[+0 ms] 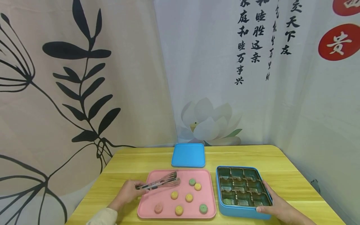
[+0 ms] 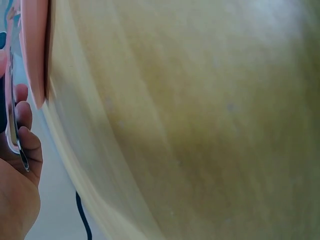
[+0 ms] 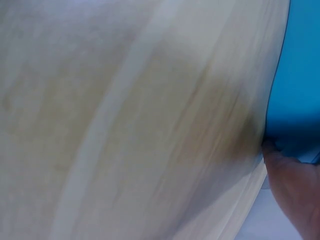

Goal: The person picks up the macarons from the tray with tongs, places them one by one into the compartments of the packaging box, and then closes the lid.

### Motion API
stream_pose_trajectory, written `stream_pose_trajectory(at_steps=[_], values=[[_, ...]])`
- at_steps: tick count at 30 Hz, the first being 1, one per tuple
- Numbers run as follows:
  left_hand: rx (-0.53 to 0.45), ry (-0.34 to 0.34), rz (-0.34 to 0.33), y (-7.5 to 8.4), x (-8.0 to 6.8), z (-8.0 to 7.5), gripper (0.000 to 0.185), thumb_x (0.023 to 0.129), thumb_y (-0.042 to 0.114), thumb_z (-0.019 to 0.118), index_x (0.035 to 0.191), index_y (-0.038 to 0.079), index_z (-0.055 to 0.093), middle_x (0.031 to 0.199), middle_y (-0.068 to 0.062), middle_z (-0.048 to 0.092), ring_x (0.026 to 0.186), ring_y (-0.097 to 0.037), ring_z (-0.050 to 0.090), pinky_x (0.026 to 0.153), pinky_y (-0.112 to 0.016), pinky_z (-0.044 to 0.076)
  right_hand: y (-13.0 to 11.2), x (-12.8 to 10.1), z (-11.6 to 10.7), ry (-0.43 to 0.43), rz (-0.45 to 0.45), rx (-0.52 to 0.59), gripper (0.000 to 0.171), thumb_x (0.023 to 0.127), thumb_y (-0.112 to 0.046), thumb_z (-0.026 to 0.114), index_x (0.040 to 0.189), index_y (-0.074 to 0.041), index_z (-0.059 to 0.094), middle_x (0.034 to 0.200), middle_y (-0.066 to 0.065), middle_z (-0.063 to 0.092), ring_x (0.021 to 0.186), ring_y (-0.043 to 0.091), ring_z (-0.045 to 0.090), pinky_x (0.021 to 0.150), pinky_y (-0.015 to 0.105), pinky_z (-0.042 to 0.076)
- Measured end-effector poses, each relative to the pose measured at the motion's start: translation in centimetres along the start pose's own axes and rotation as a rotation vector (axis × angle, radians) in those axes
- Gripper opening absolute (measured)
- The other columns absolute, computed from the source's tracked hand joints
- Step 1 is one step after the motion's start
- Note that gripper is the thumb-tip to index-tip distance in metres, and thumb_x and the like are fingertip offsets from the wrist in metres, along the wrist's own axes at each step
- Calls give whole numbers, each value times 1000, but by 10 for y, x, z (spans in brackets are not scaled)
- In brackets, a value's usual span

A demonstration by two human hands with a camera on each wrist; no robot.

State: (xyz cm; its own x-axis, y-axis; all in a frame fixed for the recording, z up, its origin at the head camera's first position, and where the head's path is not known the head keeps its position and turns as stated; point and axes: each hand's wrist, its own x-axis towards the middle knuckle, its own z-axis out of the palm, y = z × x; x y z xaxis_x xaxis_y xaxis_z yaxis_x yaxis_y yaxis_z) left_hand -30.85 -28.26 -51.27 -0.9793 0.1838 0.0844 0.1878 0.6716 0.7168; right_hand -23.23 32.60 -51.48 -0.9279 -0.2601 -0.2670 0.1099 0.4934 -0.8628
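Observation:
My left hand holds a pair of metal tongs by the handle end, with their slotted heads over the pink tray. On the tray lie several small round macaron-like sweets: yellow, green and one pink. My right hand grips the front right corner of a blue box, thumb at the front and fingers along the side. A dark insert divides the box into compartments. In its front left compartment sits a green sweet.
A flat blue lid lies behind the tray, close to the back edge of the wooden table. Printed cloth hangs behind and at the sides. In the left wrist view, a black cable hangs beyond the table edge.

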Motion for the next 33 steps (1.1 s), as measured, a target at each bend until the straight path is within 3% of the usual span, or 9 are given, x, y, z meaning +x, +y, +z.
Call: stream_pose_trajectory(at_steps=[5,17,21,33], values=[[11,8,14,-3,0,2,25,77,27,85,95,11,77,73,4,65,57,-12,55,49,-26,46,0,-1,1,3,-5,-9,110,96,-38,66,152,-2,-22,153,39,-15,135,65,7,96,76,25],[1,13,17,-3,0,4,21,78,24,85,92,11,78,71,4,64,55,-11,53,47,-25,44,1,0,0,6,-4,-34,110,96,-38,66,152,-1,-21,152,39,-15,135,66,2,96,77,23],[17,28,24,-3,-1,4,20,77,24,85,91,11,78,70,5,64,55,-10,52,48,-24,43,1,2,0,7,9,-26,110,95,-35,67,152,-2,-21,153,39,-16,134,65,-4,97,78,20],[45,75,59,-2,-4,2,15,77,19,84,87,9,78,74,5,67,63,-10,51,55,-23,43,2,3,-2,-8,-4,-6,111,96,-36,66,151,-2,-24,152,39,-18,134,65,-4,98,79,17]])
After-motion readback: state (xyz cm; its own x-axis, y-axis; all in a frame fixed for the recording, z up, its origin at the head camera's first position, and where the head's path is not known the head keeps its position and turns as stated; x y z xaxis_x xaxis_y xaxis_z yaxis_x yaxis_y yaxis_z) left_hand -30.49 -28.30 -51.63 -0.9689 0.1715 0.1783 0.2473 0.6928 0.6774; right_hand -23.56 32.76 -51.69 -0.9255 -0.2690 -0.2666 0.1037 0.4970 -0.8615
